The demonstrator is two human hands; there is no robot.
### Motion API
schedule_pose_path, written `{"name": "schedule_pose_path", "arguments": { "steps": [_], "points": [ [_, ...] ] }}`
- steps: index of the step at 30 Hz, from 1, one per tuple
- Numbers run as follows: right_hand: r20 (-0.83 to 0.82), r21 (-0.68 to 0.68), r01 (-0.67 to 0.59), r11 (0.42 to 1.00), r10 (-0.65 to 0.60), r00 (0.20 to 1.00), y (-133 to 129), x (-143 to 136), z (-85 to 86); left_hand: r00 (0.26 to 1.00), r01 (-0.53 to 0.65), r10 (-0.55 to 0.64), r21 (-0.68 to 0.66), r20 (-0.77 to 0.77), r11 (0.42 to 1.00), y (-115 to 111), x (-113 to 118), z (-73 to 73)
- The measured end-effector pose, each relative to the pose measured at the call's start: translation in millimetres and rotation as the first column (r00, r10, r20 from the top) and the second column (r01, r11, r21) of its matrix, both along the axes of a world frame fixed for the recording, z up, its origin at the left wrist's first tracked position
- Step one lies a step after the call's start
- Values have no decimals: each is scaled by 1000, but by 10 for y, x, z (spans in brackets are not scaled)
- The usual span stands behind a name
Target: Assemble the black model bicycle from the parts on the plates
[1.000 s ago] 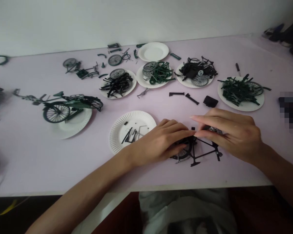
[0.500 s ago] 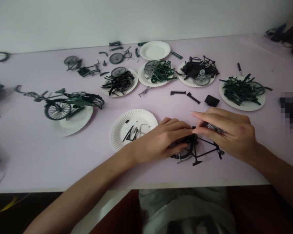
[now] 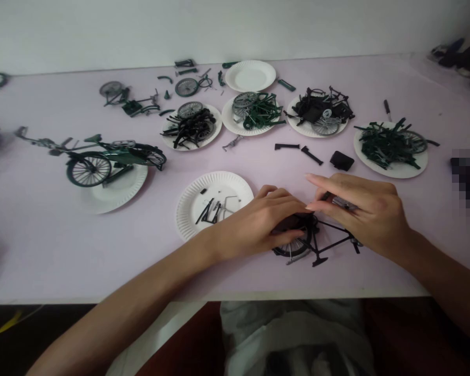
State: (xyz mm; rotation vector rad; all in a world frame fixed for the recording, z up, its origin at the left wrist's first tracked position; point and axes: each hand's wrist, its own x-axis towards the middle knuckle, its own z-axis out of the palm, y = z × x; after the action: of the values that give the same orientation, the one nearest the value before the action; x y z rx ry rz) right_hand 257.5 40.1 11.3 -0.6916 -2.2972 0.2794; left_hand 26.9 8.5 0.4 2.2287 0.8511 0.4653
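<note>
A black model bicycle (image 3: 332, 243) lies on its side on the table, its frame and one spoked wheel (image 3: 293, 243) showing between my hands. My left hand (image 3: 278, 216) is curled over the wheel end, thumb along the wheel and fingers on top, holding it down. Over the upper part of the frame is my right hand (image 3: 364, 214), its thumb tip meeting the left fingertips and its index finger stretched above. Something dark and small shows between the right fingers; its kind is hidden. A grey ribbed part under that palm is mostly covered.
A paper plate (image 3: 188, 201) with small black parts and a hex key (image 3: 232, 197) stands left of my hands. A green model bicycle (image 3: 113, 156) rests on another plate. Behind are plates heaped with parts, a black box-like part (image 3: 341, 160) and a screwdriver (image 3: 387, 108).
The view has shifted slightly. Both hands keep nearly the same pose on the model bicycle, the right hand's fingers moving only a little.
</note>
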Motion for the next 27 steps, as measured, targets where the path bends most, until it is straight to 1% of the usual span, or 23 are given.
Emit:
{"name": "schedule_pose_path", "arguments": {
  "steps": [3,6,9,12,14,17,20,25,27],
  "points": [
    [30,22,3,1000,-4,1000,6,-5,-1,999,-36,35,-3,-15,999,-8,7,-11],
    [60,-6,-42,999,42,997,7,0,4,996,-65,66,11,-54,998,-28,22,-15],
    [71,-147,-79,986,91,993,2,30,19,995,-78,79,31,-68,997,-53,42,-26],
    [102,-317,-48,947,85,991,2,84,56,993,-96,98,32,-73,995,-74,66,-37],
    [145,-368,-17,930,76,986,8,118,91,989,-117,119,27,-82,993,-82,83,-40],
    [188,-355,10,935,60,980,21,134,130,986,-138,139,14,-89,990,-86,103,-36],
    [182,-313,25,950,34,983,19,101,135,987,-148,146,-16,-74,989,-86,112,-26],
    [147,-268,-8,964,49,988,-24,22,121,984,-172,168,-69,-61,983,-92,123,-2],
    [153,-245,-2,970,41,987,-42,6,120,984,-170,166,-74,-64,983,-95,129,1]
  ]
}}
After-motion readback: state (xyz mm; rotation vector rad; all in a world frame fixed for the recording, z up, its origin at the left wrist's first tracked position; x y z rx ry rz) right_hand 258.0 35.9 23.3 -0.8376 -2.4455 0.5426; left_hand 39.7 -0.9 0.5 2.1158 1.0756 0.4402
